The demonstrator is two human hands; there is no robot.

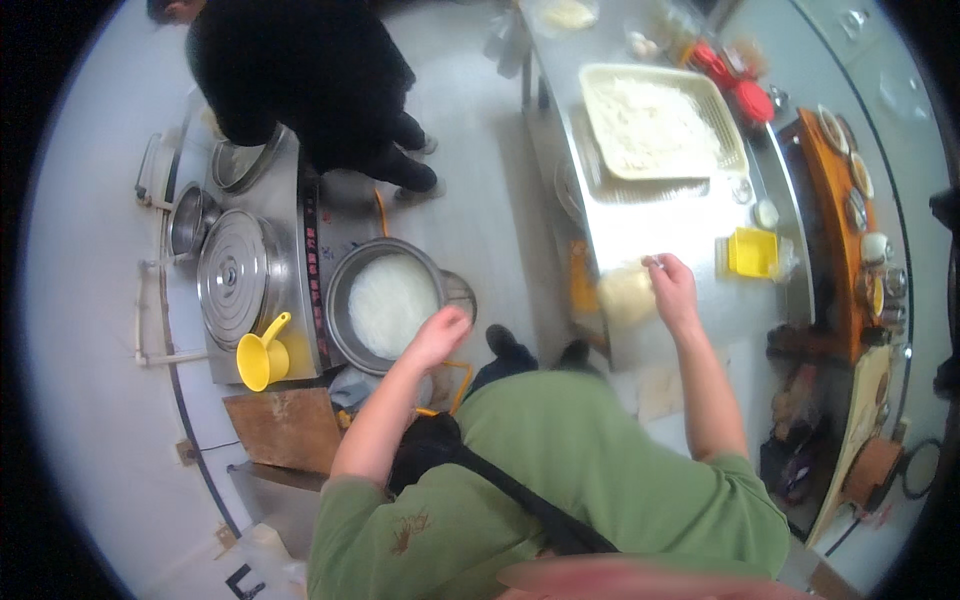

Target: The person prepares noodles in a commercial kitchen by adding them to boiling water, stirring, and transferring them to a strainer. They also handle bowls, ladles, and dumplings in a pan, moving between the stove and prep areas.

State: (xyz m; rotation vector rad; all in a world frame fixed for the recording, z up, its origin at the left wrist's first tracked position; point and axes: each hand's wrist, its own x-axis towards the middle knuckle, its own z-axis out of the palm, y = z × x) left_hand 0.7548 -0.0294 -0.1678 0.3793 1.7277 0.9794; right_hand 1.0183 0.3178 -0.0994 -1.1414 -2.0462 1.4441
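Observation:
My right hand (670, 289) is over the metal table, its fingers pinched on the gathered top of a clear plastic bag (625, 296). Something pale yellow fills the bag, blurred, by the table's near edge. My left hand (444, 331) hangs over the rim of a large metal pot (337, 330), fingers curled in, with nothing visible in them. White, cloudy contents (394, 304) fill much of the pot. Farther along the table, a cream plastic basket (611, 166) holds a heap of white, soft-looking pieces (652, 127).
A yellow plastic tub (752, 253) and red-lidded containers (752, 102) stand on the table. To the left, a steel counter bears a lidded pot (232, 277) and a yellow ladle-like scoop (262, 361). A person in black (300, 82) stands beyond. An orange hose (459, 365) runs along the floor.

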